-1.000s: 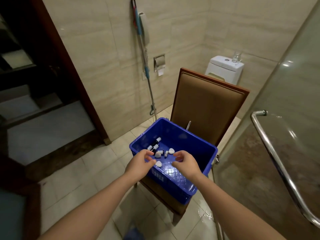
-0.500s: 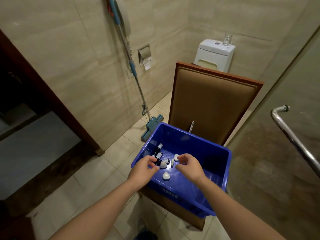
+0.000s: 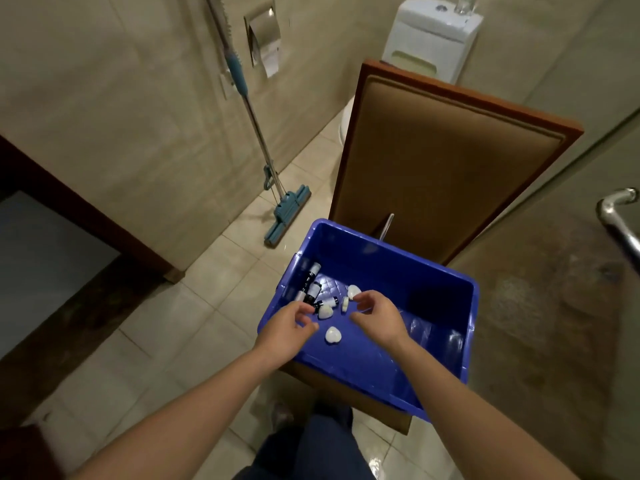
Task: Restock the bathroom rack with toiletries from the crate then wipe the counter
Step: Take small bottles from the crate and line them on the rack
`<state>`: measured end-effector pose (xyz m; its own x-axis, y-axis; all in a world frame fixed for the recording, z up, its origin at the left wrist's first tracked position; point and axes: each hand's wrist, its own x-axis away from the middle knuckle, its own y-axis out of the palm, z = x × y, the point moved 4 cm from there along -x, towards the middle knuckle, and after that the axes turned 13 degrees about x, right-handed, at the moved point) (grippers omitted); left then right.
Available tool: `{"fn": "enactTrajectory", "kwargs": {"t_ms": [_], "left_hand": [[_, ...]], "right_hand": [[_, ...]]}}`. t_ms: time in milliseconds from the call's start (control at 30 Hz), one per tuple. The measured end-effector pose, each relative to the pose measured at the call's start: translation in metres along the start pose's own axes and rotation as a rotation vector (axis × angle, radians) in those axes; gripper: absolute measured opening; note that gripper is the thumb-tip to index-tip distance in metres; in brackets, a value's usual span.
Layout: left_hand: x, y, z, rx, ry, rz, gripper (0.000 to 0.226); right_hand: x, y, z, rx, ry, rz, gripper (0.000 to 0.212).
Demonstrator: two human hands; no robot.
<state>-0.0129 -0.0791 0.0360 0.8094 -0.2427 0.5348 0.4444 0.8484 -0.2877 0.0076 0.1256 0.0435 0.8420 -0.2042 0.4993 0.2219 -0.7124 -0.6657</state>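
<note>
A blue plastic crate [image 3: 433, 362] rests on the seat of a brown padded chair [image 3: 443, 161]. Inside it, toward the left, lie small dark bottles with white labels [image 3: 311, 285] and several white heart-shaped soaps, one [image 3: 333, 335] lying alone between my hands. My left hand [image 3: 287, 329] hovers over the crate's left rim, fingers curled and apart, holding nothing. My right hand [image 3: 379, 315] reaches into the crate with its fingertips at a white soap [image 3: 354, 291]; whether it grips the soap is unclear. The rack and counter are out of view.
A blue mop [image 3: 287, 213] leans on the tiled wall to the left. A toilet [image 3: 433, 32] stands behind the chair, a paper holder [image 3: 263, 32] on the wall. A glass shower door with a metal handle [image 3: 620, 223] is on the right.
The view has tilted down and come closer to the crate. Both hands have moved a little farther into the crate toward the soaps and bottles.
</note>
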Motion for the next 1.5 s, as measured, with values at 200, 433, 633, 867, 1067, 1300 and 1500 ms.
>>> {"fn": "enactTrajectory", "kwargs": {"t_ms": [200, 433, 633, 867, 1067, 1300, 1500], "left_hand": [[-0.042, 0.023, -0.026, 0.074, -0.111, 0.008, 0.03], [-0.099, 0.053, -0.059, 0.229, -0.253, 0.091, 0.025], [-0.142, 0.067, -0.084, 0.335, -0.35, 0.192, 0.032], [-0.16, 0.076, -0.113, 0.418, -0.463, 0.271, 0.034], [-0.171, 0.083, -0.12, 0.458, -0.492, 0.317, 0.037], [-0.173, 0.087, -0.129, 0.483, -0.513, 0.34, 0.038], [-0.173, 0.087, -0.127, 0.541, -0.549, 0.352, 0.04]], "right_hand": [[-0.06, 0.037, 0.019, -0.022, 0.056, -0.091, 0.029], [-0.135, 0.078, 0.046, 0.045, 0.039, -0.231, 0.027], [-0.182, 0.099, 0.055, 0.179, -0.019, -0.25, 0.037], [-0.209, 0.12, 0.052, 0.568, -0.221, -0.267, 0.045], [-0.215, 0.137, 0.057, 0.664, -0.304, -0.257, 0.035], [-0.216, 0.148, 0.06, 0.793, -0.425, -0.274, 0.015], [-0.212, 0.146, 0.059, 0.783, -0.41, -0.31, 0.02]]}}
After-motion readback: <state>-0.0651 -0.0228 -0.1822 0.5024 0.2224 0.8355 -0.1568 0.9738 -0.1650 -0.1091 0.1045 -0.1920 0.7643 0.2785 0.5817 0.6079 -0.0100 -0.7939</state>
